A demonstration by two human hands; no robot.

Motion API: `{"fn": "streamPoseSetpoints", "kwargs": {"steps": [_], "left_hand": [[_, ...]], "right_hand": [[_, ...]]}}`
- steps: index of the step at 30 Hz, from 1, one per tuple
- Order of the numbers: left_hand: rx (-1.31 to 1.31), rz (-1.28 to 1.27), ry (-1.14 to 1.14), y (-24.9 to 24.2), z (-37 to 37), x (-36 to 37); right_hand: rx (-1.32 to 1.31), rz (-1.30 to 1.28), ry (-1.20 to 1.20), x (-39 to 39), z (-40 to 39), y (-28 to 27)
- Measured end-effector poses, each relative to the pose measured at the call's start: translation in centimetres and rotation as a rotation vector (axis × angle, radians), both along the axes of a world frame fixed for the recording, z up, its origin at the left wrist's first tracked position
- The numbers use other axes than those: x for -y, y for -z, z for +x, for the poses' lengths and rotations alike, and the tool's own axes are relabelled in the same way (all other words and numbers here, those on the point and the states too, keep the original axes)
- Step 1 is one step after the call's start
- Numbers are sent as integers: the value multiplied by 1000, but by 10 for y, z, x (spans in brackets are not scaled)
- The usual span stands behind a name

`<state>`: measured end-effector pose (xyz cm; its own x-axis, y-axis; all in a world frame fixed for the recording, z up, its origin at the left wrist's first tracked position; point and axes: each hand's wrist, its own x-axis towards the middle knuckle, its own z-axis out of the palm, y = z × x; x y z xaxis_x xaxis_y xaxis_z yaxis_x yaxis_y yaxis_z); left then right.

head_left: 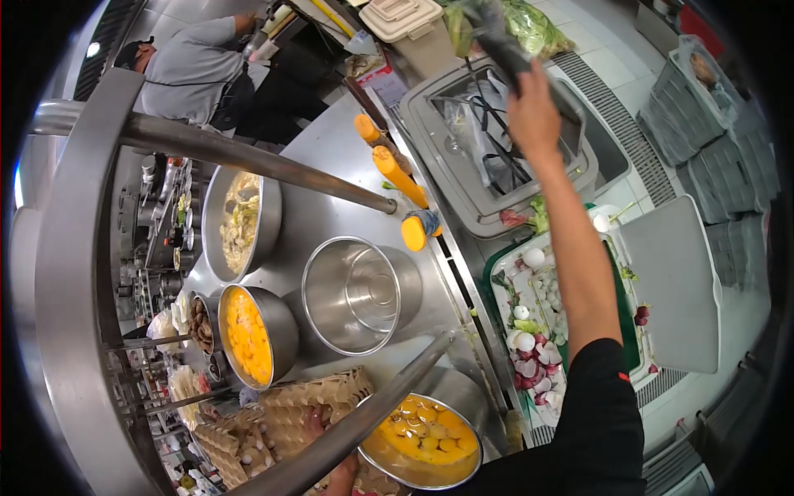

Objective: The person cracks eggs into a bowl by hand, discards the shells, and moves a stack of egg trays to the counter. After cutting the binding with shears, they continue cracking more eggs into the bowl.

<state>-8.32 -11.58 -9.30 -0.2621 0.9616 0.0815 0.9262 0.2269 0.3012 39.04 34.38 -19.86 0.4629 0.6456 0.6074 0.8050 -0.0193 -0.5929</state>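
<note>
My right hand (533,116), at the end of a bare forearm and black sleeve, grips a dark, elongated thing (498,45) smeared by motion; its kind I cannot tell. That hand is raised over a grey bin (430,165) lined with clear plastic. Down at the lower left, my left hand (314,423) has its fingers on a cardboard egg tray (285,405), with its wrist partly hidden by a metal rail (364,413). Beside it stands a steel pot of cracked eggs (430,438), whole yolks floating in it.
On the steel counter are an empty steel pot (356,298), a bowl of yolks (248,335) and a bowl of pale, mixed food (241,219). Yellow-capped bottles (413,233) line the edge. A green-rimmed bin (496,273) holds eggshells and onion scraps. Another person (198,74) works beyond.
</note>
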Motion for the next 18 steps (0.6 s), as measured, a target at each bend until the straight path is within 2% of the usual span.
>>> {"fn": "streamPoseSetpoints", "kwargs": {"steps": [2, 4, 5, 6, 8, 9, 11, 13, 15, 18], "left_hand": [[-155, -73, 4, -10, 13, -11], [-63, -26, -2, -18, 30, -24], [22, 0, -8, -22, 36, -21], [30, -6, 5, -23, 36, -19], [-28, -114, -17, -28, 32, -19], [-24, -86, 1, -30, 37, -23], [-79, -74, 13, -32, 39, -31], [-119, -107, 47, -33, 39, -23], [-118, -33, 42, -28, 36, -23], [-116, 8, 65, -32, 37, -24]], "right_hand": [[-82, 211, 1, 4, 38, -14], [-377, 70, -126, 2, 44, -9], [-365, -184, -199, -4, 42, 12], [-348, -431, -265, -17, 38, 47], [-114, -714, -416, -24, 57, 173], [-117, -699, -416, -16, 56, 167], [-336, -640, -318, 8, 45, 147], [-372, -609, -265, 28, 51, 134], [-402, -512, -182, 38, 55, 115], [-435, -572, -234, 70, 51, 106]]}}
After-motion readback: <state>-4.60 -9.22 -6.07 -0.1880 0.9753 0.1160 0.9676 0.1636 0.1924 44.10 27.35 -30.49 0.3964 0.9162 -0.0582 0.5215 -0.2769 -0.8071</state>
